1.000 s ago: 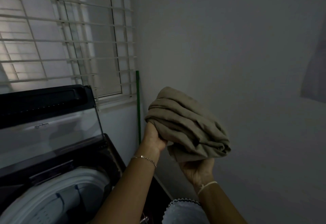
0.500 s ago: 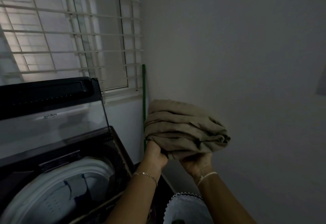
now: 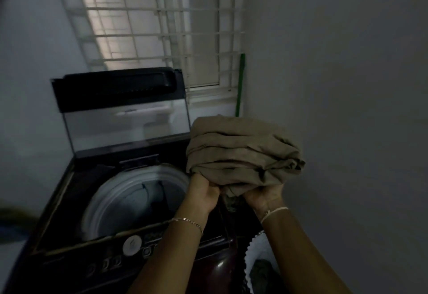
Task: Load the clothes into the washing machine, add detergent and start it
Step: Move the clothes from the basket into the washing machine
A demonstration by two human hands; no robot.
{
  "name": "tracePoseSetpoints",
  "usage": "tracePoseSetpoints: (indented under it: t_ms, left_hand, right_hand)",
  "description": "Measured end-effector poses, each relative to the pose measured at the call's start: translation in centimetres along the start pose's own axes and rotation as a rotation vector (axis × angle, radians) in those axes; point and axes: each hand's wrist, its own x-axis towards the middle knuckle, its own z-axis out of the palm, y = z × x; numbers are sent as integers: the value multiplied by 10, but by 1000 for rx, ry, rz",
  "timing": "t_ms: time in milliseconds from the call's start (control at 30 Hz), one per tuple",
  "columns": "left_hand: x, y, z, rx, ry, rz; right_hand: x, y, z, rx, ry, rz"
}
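Two hands up, both closed on one bundled tan garment (image 3: 243,152). Left hand (image 3: 203,191) fist-tight on its lower left edge, thin chain bracelet (image 3: 190,222) on that wrist. Right hand (image 3: 264,195) cupped under the bundle, fingers hidden by cloth, pale string band (image 3: 274,212) on its wrist. Bundle held in the air just right of the drum opening, above the machine's right edge. One white scalloped-rim basket (image 3: 252,247) bottom right with something dark in it. One top-load washing machine (image 3: 69,201), lid (image 3: 125,117) upright and open, white drum ring (image 3: 120,191) visible; contents too dim to tell. One round knob (image 3: 132,245) on the front panel. Behind: one barred window (image 3: 162,22), one green pole (image 3: 240,85) in the corner.
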Motion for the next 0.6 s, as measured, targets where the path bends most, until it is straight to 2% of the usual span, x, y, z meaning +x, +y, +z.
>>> tracePoseSetpoints:
  t_ms: [100,167,300,400,600]
  left_hand:
    - [5,22,-30,61,140,72]
    - [18,39,-56,162,237,222]
    - [34,83,-107,376,330,520]
    - [48,117,-153,664,228,468]
    - [60,169,-241,874,-64,219]
  right_hand:
    - [15,33,8,-10,22,116]
    - [23,56,18,-74,24,158]
    - [45,105,41,-18,-48,237]
    - [64,143,56,-47,-25,261]
    - [101,199,68,-174,64,299]
